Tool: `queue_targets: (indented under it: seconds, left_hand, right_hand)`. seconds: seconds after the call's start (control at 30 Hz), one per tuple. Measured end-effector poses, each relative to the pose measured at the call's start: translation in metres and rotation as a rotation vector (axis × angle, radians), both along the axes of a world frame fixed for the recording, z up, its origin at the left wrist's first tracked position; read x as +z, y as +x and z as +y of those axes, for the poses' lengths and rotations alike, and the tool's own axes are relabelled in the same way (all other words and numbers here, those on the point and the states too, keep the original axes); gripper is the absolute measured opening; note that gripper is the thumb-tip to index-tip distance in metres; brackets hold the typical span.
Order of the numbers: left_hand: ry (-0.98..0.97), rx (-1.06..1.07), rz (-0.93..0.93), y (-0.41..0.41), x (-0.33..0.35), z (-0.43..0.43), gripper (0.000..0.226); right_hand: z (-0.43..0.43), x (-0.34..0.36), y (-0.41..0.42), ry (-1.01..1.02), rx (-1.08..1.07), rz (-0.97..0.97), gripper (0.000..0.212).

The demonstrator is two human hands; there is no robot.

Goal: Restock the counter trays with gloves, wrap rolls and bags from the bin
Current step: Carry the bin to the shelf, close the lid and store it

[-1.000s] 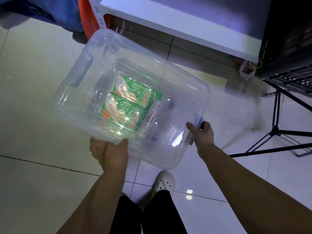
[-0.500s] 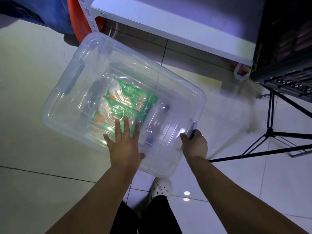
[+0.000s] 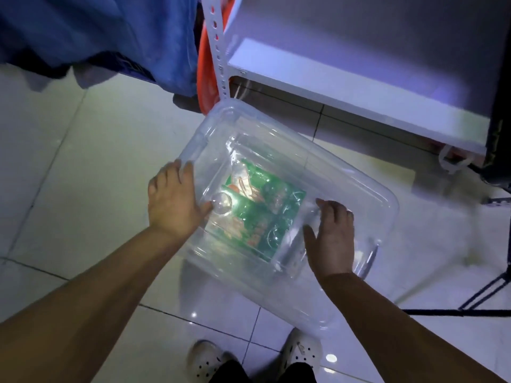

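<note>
Far to the left of the bin and above it, a blue cloth (image 3: 96, 37) hangs over the pale tiled floor (image 3: 69, 175). The left hand (image 3: 172, 201) lies at the bin's left end, fingers straight and slightly spread over the edge of the lid and the thumb reaching toward a round dimple in the plastic. It lies flat and grips nothing. Just beyond the bin's far left corner stand an orange object (image 3: 206, 78) and a white post with holes (image 3: 217, 51).

The bin (image 3: 387, 205) is clear plastic, set at a slant across the floor tiles in front of the person, and its clear lid (image 3: 276, 150) is on. Whether it rests on the floor or is held above it cannot be told. Inside the bin, seen through the lid, lie green printed packets (image 3: 273, 214), near the middle. What the packets hold cannot be read.

Below the bin, at the near edge, are two white shoes (image 3: 206, 357) with holes.

The right hand (image 3: 331, 241) lies palm down on the right part of the lid, just right of the packets, fingers loosely spread with their tips bent a little. It holds nothing. A grey latch (image 3: 369, 259) sits on the bin's right end, just beside this hand. Behind the bin runs a white shelf (image 3: 359, 78). To the right of the bin are a black crate (image 3: 500, 106) and thin black stand legs (image 3: 484, 294).
</note>
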State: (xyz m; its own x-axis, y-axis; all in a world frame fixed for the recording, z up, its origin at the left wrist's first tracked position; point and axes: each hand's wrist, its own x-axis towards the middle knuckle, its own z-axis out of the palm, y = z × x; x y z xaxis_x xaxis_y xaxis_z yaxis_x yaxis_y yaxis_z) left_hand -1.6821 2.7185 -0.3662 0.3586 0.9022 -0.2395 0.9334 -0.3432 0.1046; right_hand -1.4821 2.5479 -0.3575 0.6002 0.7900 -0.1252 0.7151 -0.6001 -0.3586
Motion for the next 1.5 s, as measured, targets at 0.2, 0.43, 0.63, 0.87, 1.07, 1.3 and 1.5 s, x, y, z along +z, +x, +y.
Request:
queue_targets:
  seconds: [0.2, 0.43, 0.63, 0.87, 1.07, 1.3, 1.5]
  left_hand:
    - [-0.526, 0.345, -0.163, -0.017, -0.026, 0.086, 0.115]
    - [-0.587, 0.421, -0.471, -0.025, -0.045, 0.094, 0.055]
    - [-0.320, 0.291, -0.558, -0.024, -0.044, 0.073, 0.046]
    - [-0.324, 0.323, -0.463, -0.024, -0.040, 0.053, 0.044]
    - [-0.266, 0.555, -0.257, -0.044, -0.036, 0.012, 0.042]
    - [-0.334, 0.824, -0.354, -0.035, -0.007, -0.010, 0.047]
    - [-0.218, 0.789, -0.347, -0.025, 0.081, -0.039, 0.044]
  right_hand:
    - [0.060, -0.022, -0.029, -0.037, 0.320, 0.090, 0.048]
    - [0.066, -0.040, -0.031, 0.024, 0.256, 0.140, 0.051]
    - [0.067, -0.037, -0.035, 0.015, 0.239, 0.147, 0.049]
    - [0.023, -0.027, -0.011, 0.051, 0.023, 0.061, 0.043]
    - [-0.054, -0.022, 0.031, -0.109, -0.716, -0.010, 0.059]
    - [-0.067, -0.004, 0.060, -0.125, -1.043, 0.643, 0.044]
    - [-0.077, 0.080, 0.085, -0.069, -0.941, 0.599, 0.040]
